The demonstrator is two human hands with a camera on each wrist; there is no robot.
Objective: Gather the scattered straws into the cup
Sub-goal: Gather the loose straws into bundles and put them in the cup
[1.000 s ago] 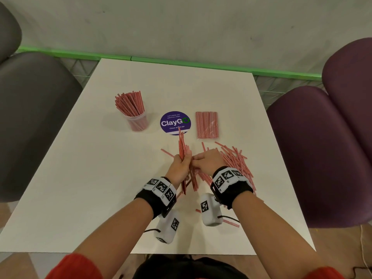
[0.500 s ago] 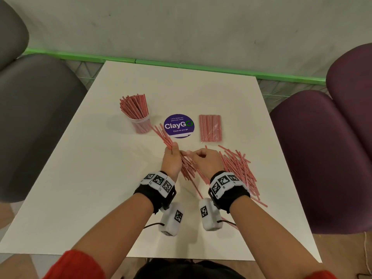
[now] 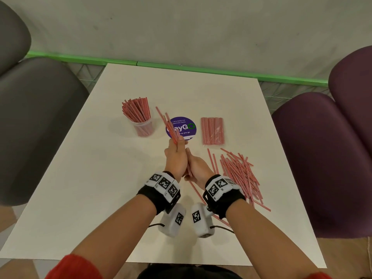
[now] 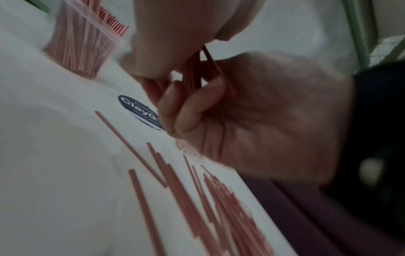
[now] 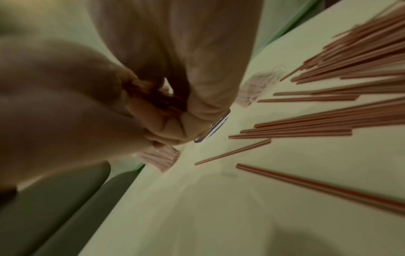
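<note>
Red straw bundle in left hand, right-wrist view shows bundle's butt ends

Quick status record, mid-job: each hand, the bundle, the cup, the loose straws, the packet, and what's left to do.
left hand: grips a bundle of straws
right hand: against the bundle's lower end, fingers curled; grip on it unclear
bundle: lifted, tips lean toward the cup
cup: clear, upright, already holds many straws
loose straws: pile on the table, right of the hands
sealed packet: flat, right of the purple sticker
remaining: bundle not yet in cup; pile still to gather
</note>
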